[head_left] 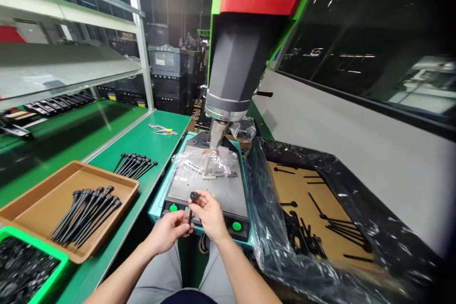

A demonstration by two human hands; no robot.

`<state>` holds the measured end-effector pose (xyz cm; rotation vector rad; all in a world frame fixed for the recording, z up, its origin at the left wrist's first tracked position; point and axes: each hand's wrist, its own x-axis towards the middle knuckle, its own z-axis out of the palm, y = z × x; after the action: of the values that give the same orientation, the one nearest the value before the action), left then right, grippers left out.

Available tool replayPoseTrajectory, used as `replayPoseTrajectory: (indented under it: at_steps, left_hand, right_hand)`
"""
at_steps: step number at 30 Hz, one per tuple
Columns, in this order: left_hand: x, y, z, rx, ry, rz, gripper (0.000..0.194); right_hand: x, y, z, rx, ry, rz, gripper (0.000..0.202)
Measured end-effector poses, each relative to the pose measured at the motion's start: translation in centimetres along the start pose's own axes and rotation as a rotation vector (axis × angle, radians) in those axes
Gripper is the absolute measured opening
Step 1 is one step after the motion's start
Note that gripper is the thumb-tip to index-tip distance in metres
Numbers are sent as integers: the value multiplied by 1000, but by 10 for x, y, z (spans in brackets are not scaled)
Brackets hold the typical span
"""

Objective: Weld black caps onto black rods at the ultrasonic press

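Note:
A thin black rod with a round knob head [194,196] stands nearly upright between my two hands, in front of the press base. My right hand [210,213] is closed on it just below the knob. Lower down, the fingers of my left hand [173,230] pinch its shaft; the lower end is hidden. Similar black knobbed rods [85,213] lie in a pile inside the brown tray [76,167] on the left. Another bundle of these rods [133,164] rests on the green bench behind the tray.
Ahead stands a press with a dark head [231,66] above a metal plate [228,197], with clear plastic [188,161] around its fixture. Green buttons [237,226] flank the base's front. A plastic-lined box [295,152] with black rods is at right; a green bin [59,251] of small black parts is at left.

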<state>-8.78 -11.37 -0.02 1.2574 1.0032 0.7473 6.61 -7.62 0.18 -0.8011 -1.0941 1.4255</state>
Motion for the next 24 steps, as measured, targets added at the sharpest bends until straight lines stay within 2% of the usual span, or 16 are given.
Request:
replayPoseTrajectory:
  at_steps: [2, 4, 6, 9, 12, 14, 16, 18, 22, 24]
  left_hand:
    - [2, 8, -19, 150, 83, 43, 20]
    - [6, 20, -50, 407, 242, 41, 17]
    - [13, 36, -94, 704, 426, -40, 17]
    - [22, 60, -169, 852, 595, -151, 20]
    - [30, 75, -232, 991, 693, -305, 13]
    - [35, 77, -259, 1065, 699, -420, 13]
    - [41, 74, -274, 1125, 673, -518, 18]
    - [46, 68, -280, 1172, 635, -590, 23]
    - [56, 58, -280, 1223, 588, -685, 26]
    - [58, 58, -278, 1233, 586, -706, 27]
  right_hand:
    - [5, 1, 4, -52, 14, 11, 49]
    - [7, 3, 1, -90, 39, 39, 55]
    - [6, 6, -6, -102, 42, 80, 54]
    - [-1, 13, -21, -123, 27, 150, 52]
    - [-8, 18, -35, -139, 61, 209, 54]
    - [-12, 20, -43, -151, 90, 224, 57]
    - [-13, 21, -47, -172, 110, 234, 59]
    - [-14, 21, -49, -188, 121, 247, 61]
    - [-15, 16, -49, -199, 147, 275, 62]
    - [-19, 7, -57, -204, 179, 274, 62]
